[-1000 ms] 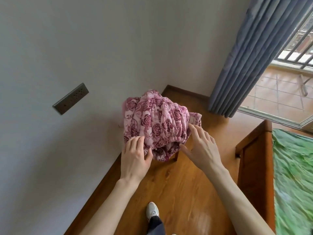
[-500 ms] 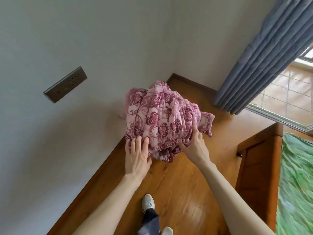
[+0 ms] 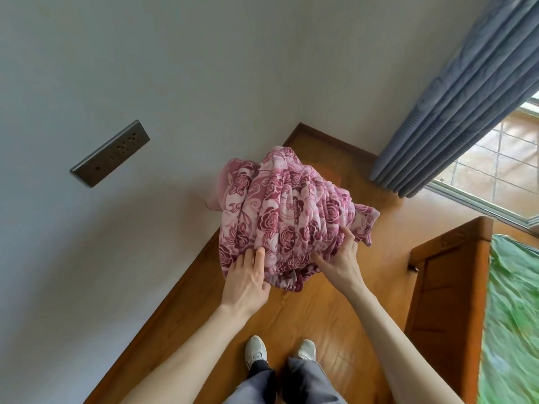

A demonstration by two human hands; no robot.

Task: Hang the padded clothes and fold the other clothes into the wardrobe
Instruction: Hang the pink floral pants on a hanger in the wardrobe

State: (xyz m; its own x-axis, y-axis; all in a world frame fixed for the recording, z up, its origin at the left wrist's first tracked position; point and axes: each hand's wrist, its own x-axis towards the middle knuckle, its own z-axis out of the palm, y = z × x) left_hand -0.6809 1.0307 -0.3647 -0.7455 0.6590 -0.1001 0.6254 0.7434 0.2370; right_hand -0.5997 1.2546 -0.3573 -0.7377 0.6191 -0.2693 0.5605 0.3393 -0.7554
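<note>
Centre frame, a rumpled pink rose-print padded garment (image 3: 291,217) sits heaped above the wooden floor (image 3: 320,310), in the corner by the wall; what it sits on is hidden. Both hands are on its near edge. The left hand (image 3: 248,279) pinches the lower-left folds, fingers curled into the cloth. The right hand (image 3: 339,258) grips the lower-right bunch, thumb tucked under. The heap lies straight ahead of both grips, its folds running away from the person toward the grey curtain (image 3: 455,106). Neither hand is nearer; I'd judge a two-handed lift comes next.
</note>
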